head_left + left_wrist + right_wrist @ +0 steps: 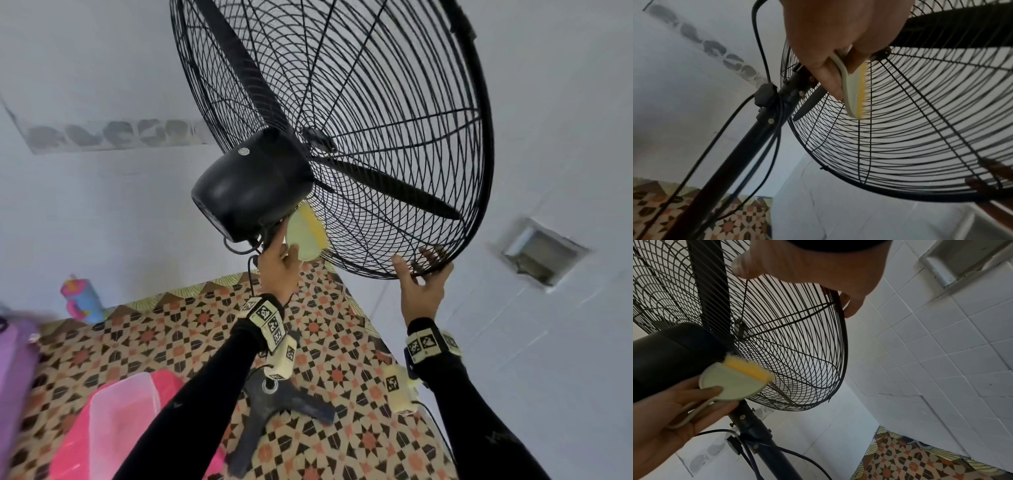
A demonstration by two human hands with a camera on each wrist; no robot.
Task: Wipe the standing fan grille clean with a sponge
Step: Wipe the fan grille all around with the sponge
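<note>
A black wire fan grille (394,144) (920,138) (797,345) tilts overhead, seen from behind, with the black motor housing (253,185) (670,350) at its centre. My left hand (279,263) (838,40) (674,410) grips a pale green handled sponge (305,236) (854,95) (733,382), whose yellow pad (750,368) presses on the rear grille just below the motor. My right hand (423,281) (818,269) grips the grille's lower rim, fingers curled over the edge.
The fan's black pole (731,154) (764,443) and loose cables (760,40) run down to a base (274,407) on the patterned floor (342,342). A pink lidded tub (116,421) and a colourful cup (80,298) sit at left. White tiled walls (941,353) stand close.
</note>
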